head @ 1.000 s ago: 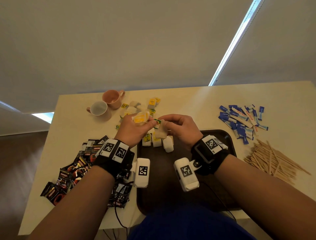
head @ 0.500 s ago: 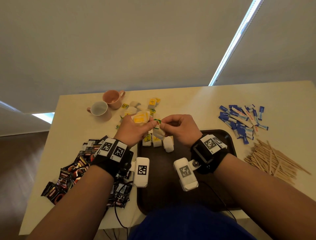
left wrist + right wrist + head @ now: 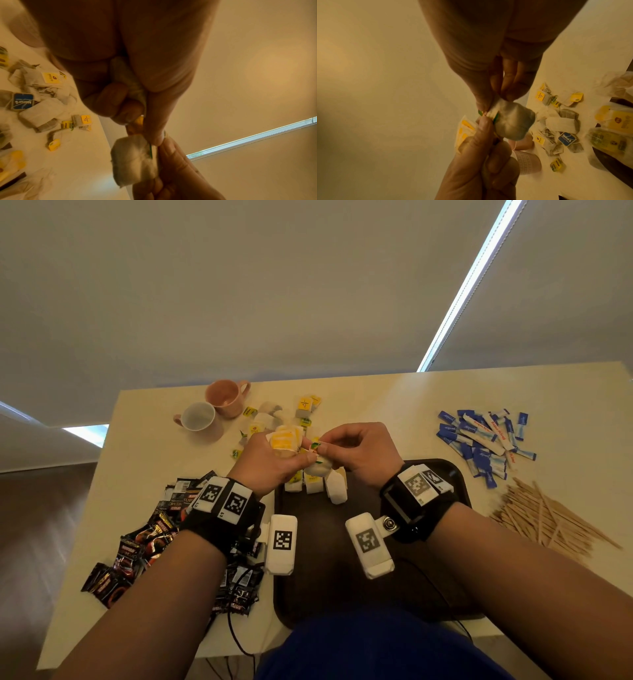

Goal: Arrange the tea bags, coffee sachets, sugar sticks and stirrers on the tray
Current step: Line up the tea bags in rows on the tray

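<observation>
Both hands meet above the far edge of the dark brown tray (image 3: 342,594). My left hand (image 3: 274,460) grips a bundle of yellow-labelled tea bags (image 3: 284,438) and pinches the tag of a white tea bag (image 3: 322,465). My right hand (image 3: 356,450) pinches that same tea bag (image 3: 510,121) at its green tag; the bag (image 3: 133,159) hangs between the two thumbs. Three tea bags (image 3: 318,484) stand in a row on the tray's far edge. More loose tea bags (image 3: 274,416) lie on the table beyond the hands.
Two mugs (image 3: 212,412) stand at the back left. Dark coffee sachets (image 3: 144,546) are heaped left of the tray. Blue and white sugar sticks (image 3: 483,440) lie at the right, with wooden stirrers (image 3: 544,515) nearer. A cable (image 3: 236,635) hangs over the table's front edge.
Both hands have lifted slightly away from the row on the tray, still working the same tea bag and its tag between them.
</observation>
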A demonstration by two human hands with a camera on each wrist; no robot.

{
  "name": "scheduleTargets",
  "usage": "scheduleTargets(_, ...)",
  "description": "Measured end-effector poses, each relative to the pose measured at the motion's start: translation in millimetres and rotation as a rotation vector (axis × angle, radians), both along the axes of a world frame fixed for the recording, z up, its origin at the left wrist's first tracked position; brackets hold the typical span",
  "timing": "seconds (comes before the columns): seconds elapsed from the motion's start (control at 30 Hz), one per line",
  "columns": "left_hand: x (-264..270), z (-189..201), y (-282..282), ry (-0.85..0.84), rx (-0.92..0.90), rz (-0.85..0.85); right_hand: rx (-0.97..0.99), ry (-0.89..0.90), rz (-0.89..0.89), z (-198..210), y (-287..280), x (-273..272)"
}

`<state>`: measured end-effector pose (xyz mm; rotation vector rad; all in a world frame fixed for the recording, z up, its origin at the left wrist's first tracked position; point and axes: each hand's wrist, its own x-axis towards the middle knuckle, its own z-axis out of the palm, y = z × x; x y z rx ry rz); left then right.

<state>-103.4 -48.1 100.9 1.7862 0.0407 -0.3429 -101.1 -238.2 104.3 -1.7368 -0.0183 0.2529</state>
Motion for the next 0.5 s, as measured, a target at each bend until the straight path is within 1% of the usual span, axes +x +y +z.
scheduleTargets(0.07, -0.2, -1.7, 1.9, 0.024, 0.004, -0.013, -0.01, 0.0, 0.009, 1.2, -0.4, 0.1)
scheduleTargets(0.3, 0.9, -2.8, 1.5, 0.032, 0.002, 0.029, -0.074, -0.037, -0.001, 6.1, -1.9, -1.0)
scheduleTargets(0.5, 1.7, -1.9, -2.8, 0.04, 0.001, 0.039, -0.112, -0.005, 0.001, 6.7, -3.1, 0.7)
